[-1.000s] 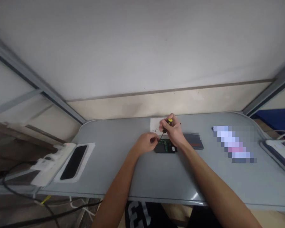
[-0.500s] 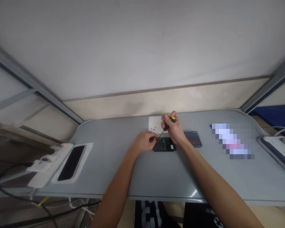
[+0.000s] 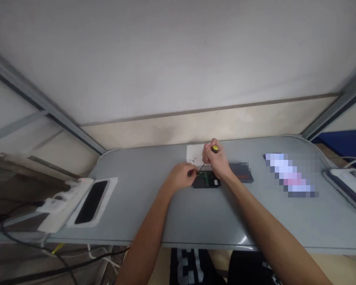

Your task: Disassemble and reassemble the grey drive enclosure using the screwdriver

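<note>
My right hand (image 3: 217, 160) is wrapped round a screwdriver (image 3: 215, 149) with a yellow-ended handle. Its thin shaft slants down and left to a green circuit board (image 3: 207, 178) inside an opened black electronic device (image 3: 200, 183), lying flat on the table. From the left, my left hand (image 3: 181, 176) reaches the device's upper left corner, thumb and fingers pinched together close to the screwdriver's tip. What lies between those fingertips is too small to make out. Just behind the device is a white sheet (image 3: 192, 151) with several tiny dark pieces, probably screws, on it.
A dark flat panel (image 3: 240, 173) lies right of the device. Farther right is a phone-shaped object (image 3: 289, 176) with a blurred screen. On the left, a black phone (image 3: 91, 202) rests on white paper beside a power strip (image 3: 67, 206) with plugs. Another white unit (image 3: 350, 188) stands far right.
The view has shifted slightly. Both hands stay at the same corner of the device, with the screwdriver's tip still on the board and its handle tilted a little differently.
</note>
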Available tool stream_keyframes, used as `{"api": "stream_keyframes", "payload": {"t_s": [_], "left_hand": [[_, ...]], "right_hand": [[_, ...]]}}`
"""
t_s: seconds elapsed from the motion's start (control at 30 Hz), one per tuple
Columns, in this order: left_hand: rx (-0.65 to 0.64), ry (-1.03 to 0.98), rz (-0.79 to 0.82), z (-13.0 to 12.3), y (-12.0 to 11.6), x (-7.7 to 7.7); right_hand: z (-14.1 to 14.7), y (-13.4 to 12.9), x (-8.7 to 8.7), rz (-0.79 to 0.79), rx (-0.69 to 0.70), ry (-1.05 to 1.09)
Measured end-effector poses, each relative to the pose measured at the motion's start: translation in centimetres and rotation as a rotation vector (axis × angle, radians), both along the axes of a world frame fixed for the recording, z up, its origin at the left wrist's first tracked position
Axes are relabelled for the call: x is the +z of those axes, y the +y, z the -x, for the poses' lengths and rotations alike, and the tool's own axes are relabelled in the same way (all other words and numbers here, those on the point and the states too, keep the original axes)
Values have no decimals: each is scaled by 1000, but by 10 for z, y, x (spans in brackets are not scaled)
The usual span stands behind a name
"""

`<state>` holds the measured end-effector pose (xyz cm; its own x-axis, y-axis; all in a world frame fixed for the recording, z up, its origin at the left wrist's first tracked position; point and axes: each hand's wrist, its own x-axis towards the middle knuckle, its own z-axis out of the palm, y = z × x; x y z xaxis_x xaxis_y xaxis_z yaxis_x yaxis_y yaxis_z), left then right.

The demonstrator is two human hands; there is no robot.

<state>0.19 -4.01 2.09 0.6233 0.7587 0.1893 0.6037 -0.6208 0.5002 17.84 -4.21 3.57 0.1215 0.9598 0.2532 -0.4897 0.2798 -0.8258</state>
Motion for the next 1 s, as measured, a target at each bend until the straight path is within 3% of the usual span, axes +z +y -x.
{"api": "stream_keyframes", "payload": {"t_s": [0.23, 0.47, 0.73, 1.0], "left_hand": [[-3, -51, 17, 2, 0, -2], [-9, -43, 20, 2, -1, 0], [15, -13, 56, 2, -1, 1], [27, -47, 224, 5, -1, 2]], "right_hand": [[0, 0, 5, 14, 127, 25], [-2, 4, -2, 41, 52, 41], [-3, -5, 8, 43, 166, 34], [1, 1, 1, -9, 113, 13]]}}
